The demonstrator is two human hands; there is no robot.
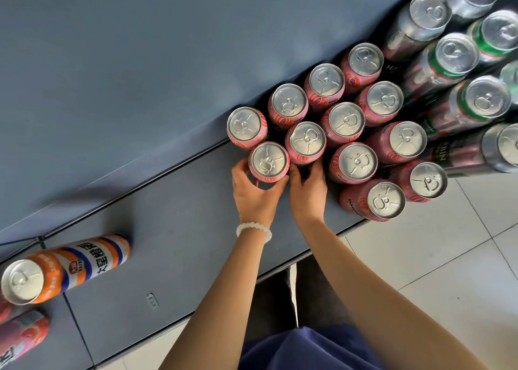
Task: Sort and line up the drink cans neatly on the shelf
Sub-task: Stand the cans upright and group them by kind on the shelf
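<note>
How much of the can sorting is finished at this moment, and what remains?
Done: the pink cans stand upright in close rows, with the silver and green cans grouped beside them. In hand: the left hand grips the front pink can; the right hand rests by the neighbouring can. Left: the orange and white can and another pink can stand far apart.

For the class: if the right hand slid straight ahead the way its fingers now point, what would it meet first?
The right hand points toward the back of the shelf. First in line is probably the pink can directly ahead; its fingertips already seem to reach that can's base, though depth is unclear.
</note>
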